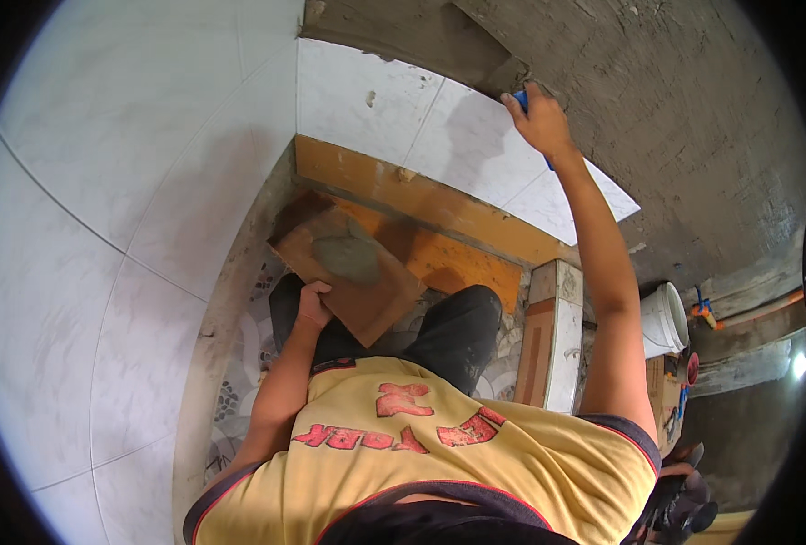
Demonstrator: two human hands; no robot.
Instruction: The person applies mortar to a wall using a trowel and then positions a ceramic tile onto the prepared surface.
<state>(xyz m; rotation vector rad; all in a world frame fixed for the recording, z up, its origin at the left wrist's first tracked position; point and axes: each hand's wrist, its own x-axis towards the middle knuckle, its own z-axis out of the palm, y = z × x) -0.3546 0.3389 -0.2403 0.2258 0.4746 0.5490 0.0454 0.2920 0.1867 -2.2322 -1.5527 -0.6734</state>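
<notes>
My left hand (312, 303) grips the near edge of a brown square tile (371, 304), held out flat over my knees. A mound of wet grey mortar (347, 258) lies on it. Stretched up to the wall at the right, my right hand (543, 120) is closed round a blue-handled trowel (521, 98), whose blade is mostly hidden. The trowel is against the grey mortared wall (630, 100), just above the upper edge of a row of white marbled tiles (462, 136).
Large white tiles (103, 236) cover the left wall. An orange-brown band (476, 213) runs under the tile row. Stacked tile boxes (553, 336) stand right of my knees, with a white bucket (664, 320) beyond. Pipework with a blue valve (703, 304) sticks out at the far right.
</notes>
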